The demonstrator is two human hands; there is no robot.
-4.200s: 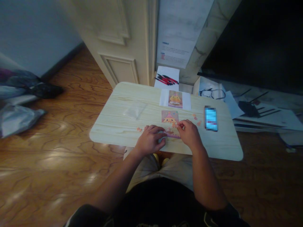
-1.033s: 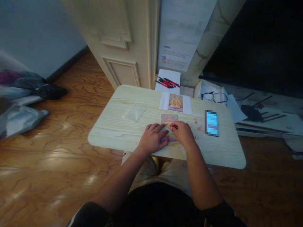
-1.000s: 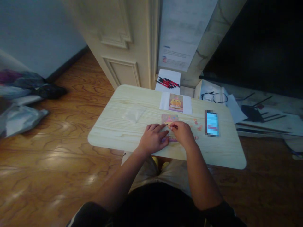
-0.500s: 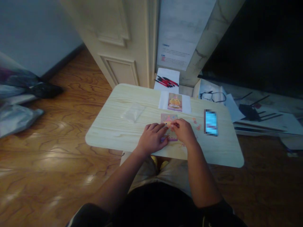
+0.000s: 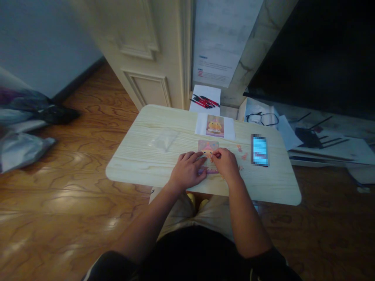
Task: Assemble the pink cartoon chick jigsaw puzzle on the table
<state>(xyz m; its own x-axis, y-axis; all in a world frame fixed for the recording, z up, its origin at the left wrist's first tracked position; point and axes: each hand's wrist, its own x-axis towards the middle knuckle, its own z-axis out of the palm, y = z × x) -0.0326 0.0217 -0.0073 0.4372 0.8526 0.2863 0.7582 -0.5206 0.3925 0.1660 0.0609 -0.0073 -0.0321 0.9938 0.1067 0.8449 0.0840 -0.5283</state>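
left hand palm-down, right hand pinching — forearms angled inward

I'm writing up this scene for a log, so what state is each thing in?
Jigsaw puzzle: flat, apparently unfinished, partly hidden
Loose puzzle pieces: scattered
Left hand: fingers spread, at the puzzle's left side
Right hand: fingertips pinched at the puzzle; whether on a piece is unclear
Smartphone: screen lit
Printed picture: flat, face up
Clear plastic bag: lying flat
Pens: heaped
Large black screen: dark
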